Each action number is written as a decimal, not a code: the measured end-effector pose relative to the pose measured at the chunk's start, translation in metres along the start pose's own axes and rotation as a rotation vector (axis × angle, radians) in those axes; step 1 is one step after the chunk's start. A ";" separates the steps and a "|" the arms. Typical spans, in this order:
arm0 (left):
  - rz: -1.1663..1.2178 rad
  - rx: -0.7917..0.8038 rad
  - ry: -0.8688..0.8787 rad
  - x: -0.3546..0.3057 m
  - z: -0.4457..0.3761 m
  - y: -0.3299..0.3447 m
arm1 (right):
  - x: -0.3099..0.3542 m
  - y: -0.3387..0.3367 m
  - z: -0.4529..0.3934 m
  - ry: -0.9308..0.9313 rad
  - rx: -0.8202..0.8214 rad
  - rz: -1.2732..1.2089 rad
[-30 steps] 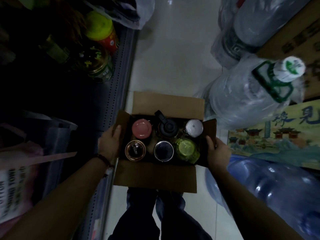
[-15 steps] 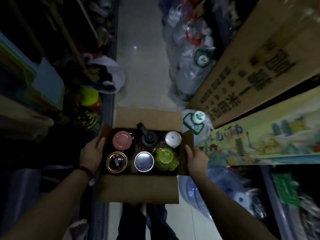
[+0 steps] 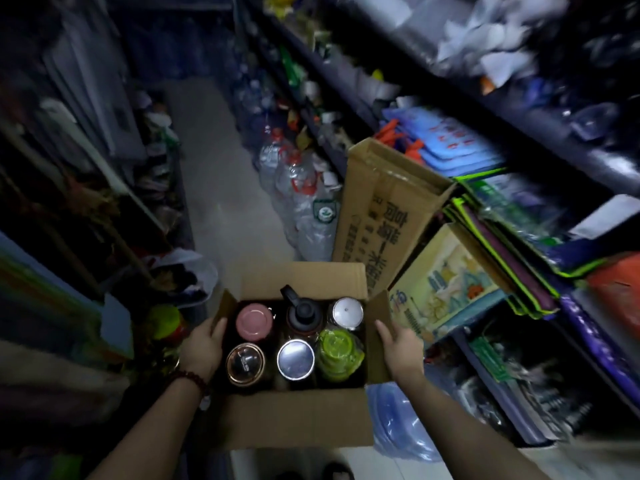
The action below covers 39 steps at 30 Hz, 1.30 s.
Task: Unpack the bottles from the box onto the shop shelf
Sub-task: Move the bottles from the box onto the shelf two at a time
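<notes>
The left hand [image 3: 202, 348] is pressing flat against the left wall of the cardboard box [image 3: 298, 420], fingers fairly straight along the side flap, a beaded bracelet [image 3: 188, 379] sitting at the wrist. Inside, six bottles are standing upright in two rows. Along the far edge: a pink-capped bottle [image 3: 254, 320] in the left corner, a black-lidded bottle [image 3: 304, 315] in the middle, a white-capped bottle [image 3: 347, 311] in the right corner. Along the near edge: a copper-rimmed bottle [image 3: 246, 363], a silver-capped bottle [image 3: 295, 359], then a green bottle [image 3: 337, 351]. The right hand [image 3: 401, 344] is bracing the right flap, fingers extended against it and gripping nothing. Nothing is out yet, so the job is only starting. The box looks carried between two palms, so I'd keep that squeeze even and the box level, set it down beside the shelf [image 3: 485, 109] on the right, then lift bottles by the cap, corner ones first.
</notes>
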<state>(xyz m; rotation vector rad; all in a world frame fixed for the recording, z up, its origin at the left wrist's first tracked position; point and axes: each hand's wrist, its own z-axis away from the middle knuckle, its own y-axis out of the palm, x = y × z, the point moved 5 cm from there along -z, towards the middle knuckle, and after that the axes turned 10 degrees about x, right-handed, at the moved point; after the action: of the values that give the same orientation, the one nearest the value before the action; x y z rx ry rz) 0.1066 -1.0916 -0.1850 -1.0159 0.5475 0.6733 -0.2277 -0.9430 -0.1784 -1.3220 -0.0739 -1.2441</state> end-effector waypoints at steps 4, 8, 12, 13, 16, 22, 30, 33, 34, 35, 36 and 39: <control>-0.062 0.080 0.007 -0.021 0.014 0.018 | -0.030 -0.026 0.028 0.083 -0.064 0.002; -0.120 0.133 0.060 -0.054 0.038 0.046 | -0.070 -0.051 0.059 0.201 -0.084 -0.070; -0.143 0.236 0.096 -0.070 0.050 0.086 | -0.110 -0.082 0.099 0.261 -0.142 -0.128; -0.146 0.266 0.097 -0.071 0.052 0.098 | -0.121 -0.090 0.109 0.281 -0.162 -0.135; -0.147 0.350 0.126 -0.088 0.066 0.133 | -0.154 -0.109 0.137 0.367 -0.212 -0.164; -0.207 0.552 0.300 -0.125 0.093 0.208 | -0.211 -0.141 0.195 0.513 -0.350 -0.293; -0.404 0.754 0.507 -0.198 0.163 0.293 | -0.271 -0.157 0.279 0.756 -0.584 -0.436; -0.518 0.841 0.581 -0.210 0.179 0.331 | -0.282 -0.152 0.317 0.828 -0.686 -0.541; -0.561 0.864 0.626 -0.217 0.190 0.342 | -0.287 -0.148 0.329 0.850 -0.732 -0.573; -0.606 0.888 0.665 -0.223 0.203 0.351 | -0.290 -0.143 0.341 0.882 -0.767 -0.603; -0.646 0.921 0.701 -0.227 0.213 0.363 | -0.293 -0.137 0.354 0.913 -0.799 -0.626; -0.771 1.017 0.838 -0.236 0.250 0.395 | -0.293 -0.121 0.395 1.012 -0.902 -0.674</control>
<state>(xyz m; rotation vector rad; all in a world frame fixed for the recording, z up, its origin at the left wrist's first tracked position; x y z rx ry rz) -0.3146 -0.7840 -0.1444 -0.3986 0.9895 -0.7389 -0.2051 -0.4375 -0.1559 -1.2431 0.9211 -2.5913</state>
